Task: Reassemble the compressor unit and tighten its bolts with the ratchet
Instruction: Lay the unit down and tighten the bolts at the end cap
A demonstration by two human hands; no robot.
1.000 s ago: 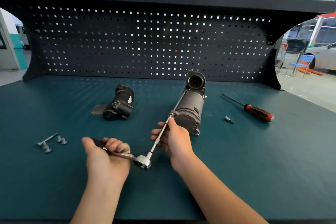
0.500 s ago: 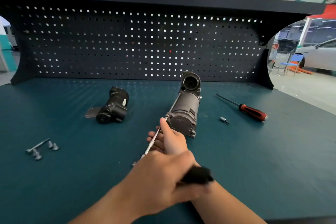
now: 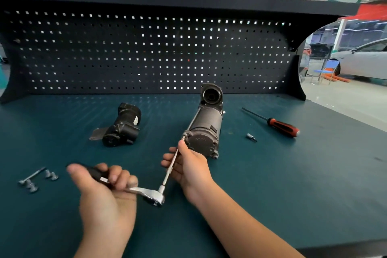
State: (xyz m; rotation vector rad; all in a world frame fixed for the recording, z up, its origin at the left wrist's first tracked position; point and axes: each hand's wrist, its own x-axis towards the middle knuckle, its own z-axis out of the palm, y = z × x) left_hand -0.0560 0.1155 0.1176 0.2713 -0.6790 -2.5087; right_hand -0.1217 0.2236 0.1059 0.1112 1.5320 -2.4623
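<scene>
Two hands meet at the middle of the frame over a teal bench top (image 3: 293, 184), with broad stretches of plain surface showing toward the lower right and along the left side. The bench's far edge meets a dark pegboard (image 3: 146, 52) filling the upper half, and its right edge gives onto a workshop floor at the far right. The compressor unit (image 3: 206, 130) is a dark grey cylinder with a round flanged end cap facing the camera and an open round port at its far end. It lies on its side just right of centre, pointing toward the pegboard. The left hand (image 3: 104, 190), blurred at lower left of centre, curls its fingers round the black handle of the ratchet (image 3: 152, 196), whose chrome head sits below the middle. From that head a slim extension bar (image 3: 170, 168) slants up to the left rim of the end cap. The right hand (image 3: 188, 165) pinches the bar between thumb and curled fingers, close to the cap. A separate black housing (image 3: 122, 129) lies well apart to the left. Loose bolts (image 3: 35, 179) sit near the left edge, a small bit (image 3: 250, 137) lies right of the unit, and a red-and-black screwdriver (image 3: 280, 126) lies further right. What the bar's tip engages is too small to make out. Fingers cover most of the ratchet handle, and the bottom edge cuts off both forearms.
</scene>
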